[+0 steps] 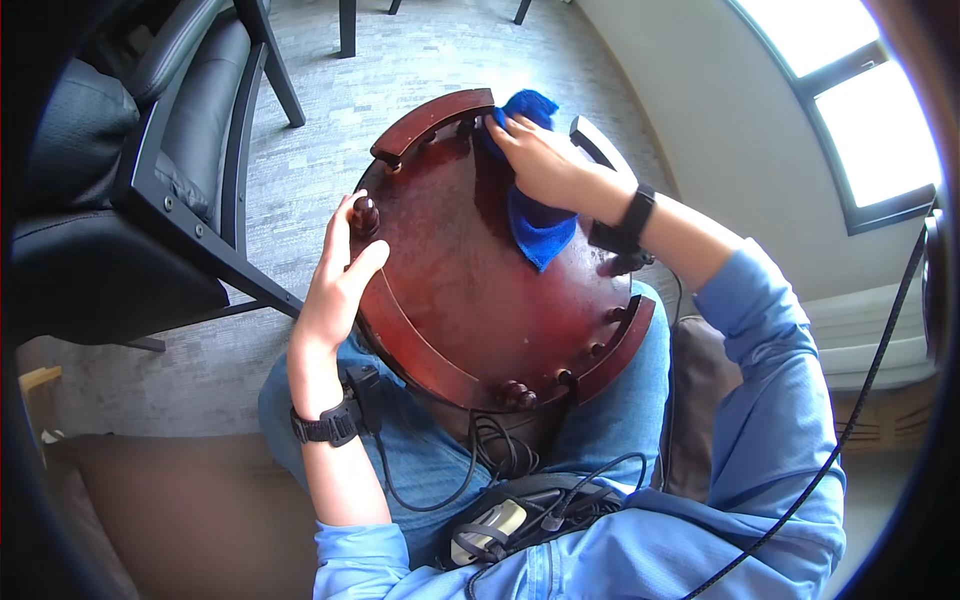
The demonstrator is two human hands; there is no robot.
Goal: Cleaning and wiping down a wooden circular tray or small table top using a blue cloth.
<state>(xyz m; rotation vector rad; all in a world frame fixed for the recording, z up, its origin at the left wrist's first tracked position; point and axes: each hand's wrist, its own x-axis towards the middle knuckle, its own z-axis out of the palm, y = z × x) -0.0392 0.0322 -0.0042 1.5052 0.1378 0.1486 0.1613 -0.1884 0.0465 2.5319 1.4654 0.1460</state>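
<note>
A round, dark red wooden tray (450, 260) rests tilted on my lap, with curved raised rim pieces and small turned knobs spaced around its edge. My left hand (337, 285) grips the tray's left edge beside a knob (366, 216), thumb on the inner side and fingers partly hidden behind the edge. Bunched under my right hand (545, 170) is a blue cloth (543, 235). That hand presses it on the tray's surface near the far rim, and one corner of the cloth hangs down toward the middle.
A black armchair (190, 190) stands close on the left. Black cables (505, 445) and a small pale device (488, 530) lie at my waist, and another cable (850, 420) crosses my right sleeve. A white wall (690, 100) with a window (870, 130) rises on the right.
</note>
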